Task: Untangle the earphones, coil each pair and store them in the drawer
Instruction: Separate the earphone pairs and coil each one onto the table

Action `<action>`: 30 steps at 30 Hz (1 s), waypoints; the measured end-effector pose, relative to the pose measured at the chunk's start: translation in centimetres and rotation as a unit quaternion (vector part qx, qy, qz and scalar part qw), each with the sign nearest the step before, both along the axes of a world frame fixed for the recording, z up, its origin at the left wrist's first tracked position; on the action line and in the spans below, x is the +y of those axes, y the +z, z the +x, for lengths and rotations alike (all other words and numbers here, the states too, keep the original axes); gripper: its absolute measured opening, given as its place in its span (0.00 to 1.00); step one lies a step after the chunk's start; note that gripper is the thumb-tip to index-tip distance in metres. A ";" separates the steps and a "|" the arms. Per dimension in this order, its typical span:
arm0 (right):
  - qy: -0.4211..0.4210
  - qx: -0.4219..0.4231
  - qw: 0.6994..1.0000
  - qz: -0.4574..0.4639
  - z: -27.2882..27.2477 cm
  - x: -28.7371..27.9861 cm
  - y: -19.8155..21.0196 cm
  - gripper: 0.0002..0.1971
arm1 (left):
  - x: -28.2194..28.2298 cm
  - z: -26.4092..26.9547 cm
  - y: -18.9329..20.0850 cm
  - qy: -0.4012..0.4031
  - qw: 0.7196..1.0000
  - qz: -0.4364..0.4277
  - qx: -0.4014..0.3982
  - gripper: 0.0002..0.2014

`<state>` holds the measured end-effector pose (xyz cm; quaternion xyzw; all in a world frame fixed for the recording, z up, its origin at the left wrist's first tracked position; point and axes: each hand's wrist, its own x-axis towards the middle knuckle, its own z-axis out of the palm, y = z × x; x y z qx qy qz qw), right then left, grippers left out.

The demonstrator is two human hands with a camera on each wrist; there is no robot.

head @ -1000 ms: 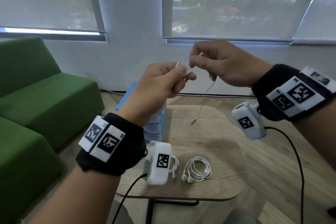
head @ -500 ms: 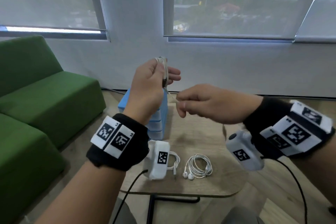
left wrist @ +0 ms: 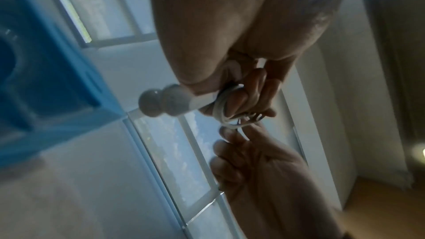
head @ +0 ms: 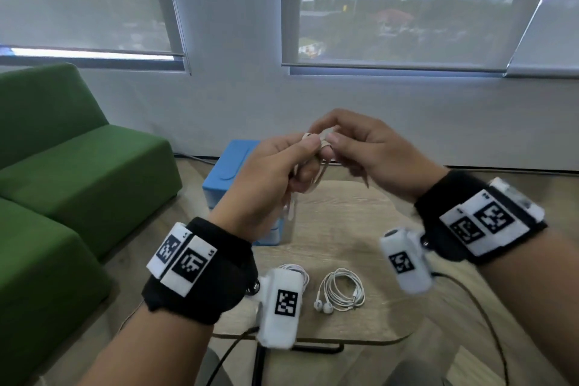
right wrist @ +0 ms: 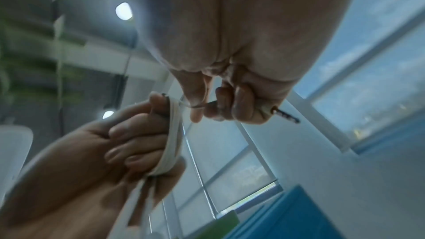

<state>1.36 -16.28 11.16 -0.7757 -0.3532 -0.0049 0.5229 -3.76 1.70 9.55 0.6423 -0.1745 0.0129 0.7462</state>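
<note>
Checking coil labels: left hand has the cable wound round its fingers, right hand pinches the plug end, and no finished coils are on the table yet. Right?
Not quite. The head view shows a coiled pair already lying on the table, and another partly hidden behind the left wrist camera. The rest holds: left hand has cable wound round its fingers, right hand pinches the plug end.

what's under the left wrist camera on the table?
A white earphone coil shows only as loops past the left wrist camera; the rest is covered. Beside it a second coiled pair lies in full view on the table.
</note>
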 end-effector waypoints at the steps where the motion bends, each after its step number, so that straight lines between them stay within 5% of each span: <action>1: 0.004 0.060 0.996 0.064 -0.5 0.6 -1.0 0.09 | -0.2 -0.1 -0.2 -0.004 0.999 -0.038 0.004 0.15; 5: 0.017 0.223 0.949 0.223 -2.7 3.2 -3.7 0.13 | -0.8 -0.7 -1.3 0.025 0.987 -0.156 0.031 0.15; 11: -0.046 0.106 0.960 0.254 -4.1 5.6 -6.1 0.14 | -0.5 -1.1 -3.7 0.091 0.971 -0.213 0.066 0.16; 17: -0.014 0.127 0.946 0.296 -4.9 5.6 -7.6 0.12 | 0.4 -2.4 -4.7 0.073 0.972 -0.195 0.109 0.17; 30: -0.051 0.077 0.963 0.254 -5.9 2.7 -10.4 0.09 | -0.5 -3.3 -6.6 0.072 0.994 -0.050 0.066 0.19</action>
